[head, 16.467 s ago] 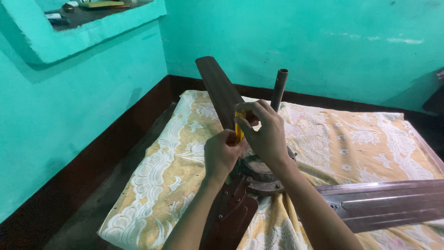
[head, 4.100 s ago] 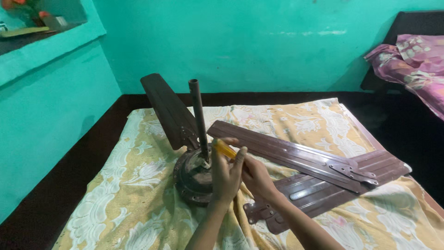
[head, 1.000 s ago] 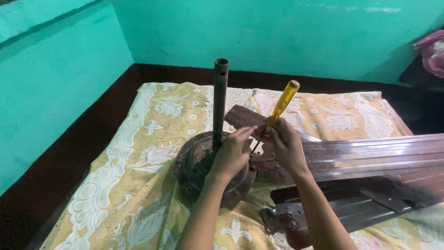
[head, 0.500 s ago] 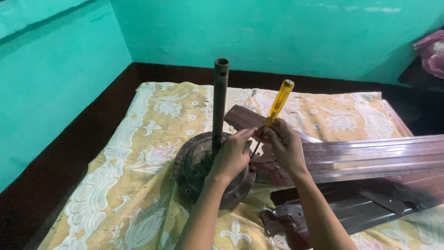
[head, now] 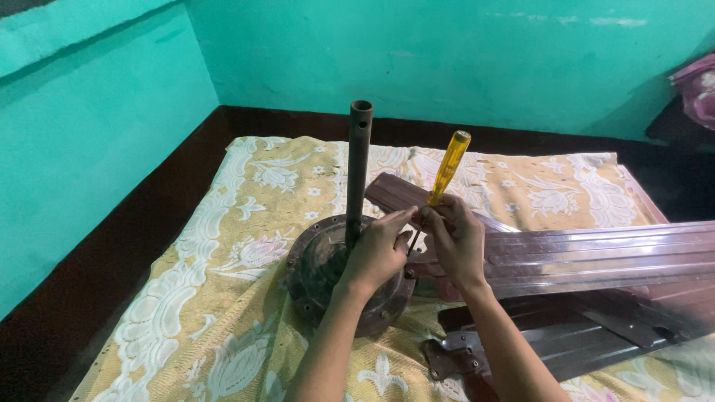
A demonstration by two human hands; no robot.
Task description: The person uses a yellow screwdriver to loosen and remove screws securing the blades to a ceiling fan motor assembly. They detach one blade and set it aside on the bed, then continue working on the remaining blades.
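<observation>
A dark round ceiling fan motor with an upright rod lies on a yellow flowered cloth. My left hand rests on the motor's top, its fingertips pinching near the screwdriver's shaft. My right hand grips a yellow-handled screwdriver, whose tip points down at the bracket where a brown fan blade meets the motor. The tip itself is hidden between my fingers.
More brown fan blades with metal brackets lie on the cloth at the right, one of them under the attached blade. Turquoise walls and a dark floor strip border the cloth at the left and back. A pink bundle sits far right.
Over the last second both hands stay at the blade bracket, and the screwdriver has tilted slightly. Earlier, the motor still had an upright blade attached, and the view has since shifted.
</observation>
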